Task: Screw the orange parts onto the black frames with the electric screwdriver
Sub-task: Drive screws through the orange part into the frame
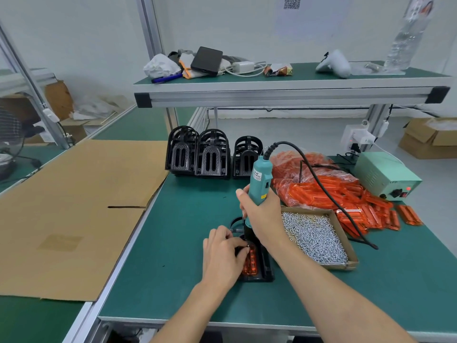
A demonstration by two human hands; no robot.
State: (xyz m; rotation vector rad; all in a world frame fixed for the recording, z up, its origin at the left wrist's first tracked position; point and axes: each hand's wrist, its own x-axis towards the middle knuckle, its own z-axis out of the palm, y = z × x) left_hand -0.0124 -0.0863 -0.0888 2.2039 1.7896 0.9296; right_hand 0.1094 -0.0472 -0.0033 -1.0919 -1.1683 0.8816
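Observation:
A black frame (265,267) lies flat on the green mat near the front edge, with an orange part (250,261) seated in it. My right hand (262,214) grips the teal electric screwdriver (260,180) upright, its black nose down over the frame's far end. My left hand (222,253) rests on the frame's left side and pinches a small screw (247,246) beside the screwdriver's tip. The bit itself is hidden behind my fingers.
A cardboard tray of silver screws (314,235) sits right of the frame. Loose orange parts and a bag of them (346,199) lie beyond it, by the green power supply (385,177). Stacked black frames (210,154) stand behind. Flat cardboard (74,206) covers the left bench.

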